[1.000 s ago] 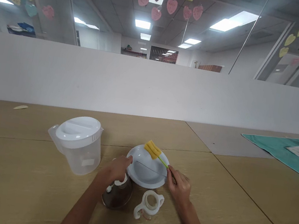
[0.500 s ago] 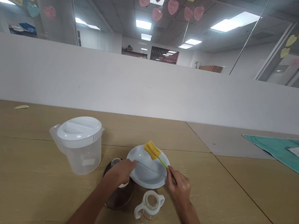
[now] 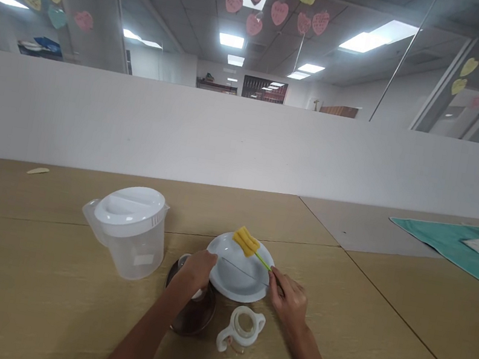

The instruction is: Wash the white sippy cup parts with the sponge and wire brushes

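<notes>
My right hand (image 3: 288, 298) is closed round the handle of a yellow sponge brush (image 3: 246, 241) with a green stem; its head lies over the back of a white plate (image 3: 235, 283). At the plate's left edge my left hand (image 3: 199, 268) is closed, its fingertips pinched; a thin dark line runs across the plate between the two hands. Whether the left fingers grip that line or the rim is hard to tell. Below the left hand sits a dark round tray (image 3: 194, 320), partly covered by the hand and small items. A white ring-shaped piece with a hook (image 3: 242, 329) lies in front of the plate.
A clear lidded pitcher (image 3: 136, 248) stands left of the plate. A small pale flat piece (image 3: 37, 171) lies at the far left. On the right, a teal cloth (image 3: 445, 235) holds a paper and a reddish object. A white wall (image 3: 236, 142) borders the table's back.
My left hand has risen very slightly relative to the plate. Otherwise the whole view has shifted a little to the right, and the brush and my right hand look nearly the same.
</notes>
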{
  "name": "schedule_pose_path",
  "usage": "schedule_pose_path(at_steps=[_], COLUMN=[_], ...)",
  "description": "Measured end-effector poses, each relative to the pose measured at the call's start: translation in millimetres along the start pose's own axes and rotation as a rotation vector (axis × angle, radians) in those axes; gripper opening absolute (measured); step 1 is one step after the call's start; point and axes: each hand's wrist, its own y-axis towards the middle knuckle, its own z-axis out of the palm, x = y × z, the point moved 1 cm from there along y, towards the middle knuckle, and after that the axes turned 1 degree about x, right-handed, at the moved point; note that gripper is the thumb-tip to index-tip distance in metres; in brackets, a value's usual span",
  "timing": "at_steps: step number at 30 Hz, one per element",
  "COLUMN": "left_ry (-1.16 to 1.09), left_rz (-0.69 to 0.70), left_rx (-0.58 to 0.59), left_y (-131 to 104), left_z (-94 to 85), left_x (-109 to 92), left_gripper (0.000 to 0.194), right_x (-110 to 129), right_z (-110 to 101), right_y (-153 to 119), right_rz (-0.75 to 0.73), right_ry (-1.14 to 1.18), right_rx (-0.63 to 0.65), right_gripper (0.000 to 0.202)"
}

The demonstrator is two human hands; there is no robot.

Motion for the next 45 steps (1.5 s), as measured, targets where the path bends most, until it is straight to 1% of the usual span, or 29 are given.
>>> schedule_pose_path(at_steps=[7, 11, 14, 21, 24, 27, 29, 32, 33, 34, 35, 36, 37, 38, 40, 41, 43, 45], left_ry=[0.018, 0.038, 0.051, 0.052, 0.043, 0.030, -0.047, -0.259, -0.306, -0.315, -0.296, -0.252, -0.194, -0.130, -0.020, 0.014, 0.028, -0.026], left_rz=[0.020, 0.006, -0.009, 0.011, 0.019, 0.030, 0.116, 0.386, 0.472, 0.536, 0.575, 0.600, 0.606, 0.601, 0.545, 0.520, 0.519, 0.591], left_rx=[0.074, 0.119, 0.140, 0.125, 0.086, 0.029, -0.051, -0.184, -0.202, -0.196, -0.175, -0.130, -0.078, -0.033, 0.010, 0.021, 0.029, -0.003], left_y=[-2, -2, -3, -11, -19, -31, -40, -51, -54, -55, -55, -54, -52, -49, -44, -43, -42, -47], left_z=[-2.2, -5.1, -7.3, -10.1, -13.4, -21.7, -28.7, -32.5, -30.1, -25.3, -18.5, -10.1, -1.0, 8.0, 22.2, 26.4, 27.9, 20.3], left_x=[-3, -4, -5, -9, -11, -16, -24, -43, -50, -57, -64, -71, -77, -82, -89, -91, -93, -91], left_gripper=[0.061, 0.066, 0.067, 0.058, 0.047, 0.038, 0.033, 0.029, 0.030, 0.033, 0.038, 0.045, 0.050, 0.049, 0.048, 0.046, 0.046, 0.048], right_x=[-2, -2, -2, 0, 0, 0, 0, 0, 1, 1, 1, 0, 0, 0, -1, -1, 0, 0], right_z=[1, 2, 2, 1, 1, 1, 1, 0, 0, -1, -1, -1, -1, -1, 0, 1, 1, 1], right_y=[-1, -1, -1, 0, 0, 0, 0, 0, 0, 0, 0, 0, 0, 0, -1, -1, -1, -1], right_rz=[0.003, -0.003, 0.000, 0.007, 0.000, -0.002, 0.007, 0.003, -0.004, -0.010, -0.011, -0.008, -0.003, 0.003, 0.011, 0.011, 0.005, -0.001], right_ry=[0.001, -0.002, 0.005, -0.005, -0.004, -0.009, -0.008, -0.003, 0.001, 0.006, 0.009, 0.009, 0.007, 0.003, -0.005, -0.006, -0.005, -0.004], right_rx=[-0.002, -0.012, -0.009, -0.007, -0.005, -0.008, -0.007, 0.004, 0.009, 0.015, 0.015, 0.011, 0.006, 0.001, -0.002, 0.000, 0.007, 0.006], right_gripper=[0.014, 0.014, 0.014, 0.014, 0.015, 0.014, 0.014, 0.014, 0.014, 0.014, 0.014, 0.014, 0.014, 0.013, 0.013, 0.014, 0.014, 0.014])
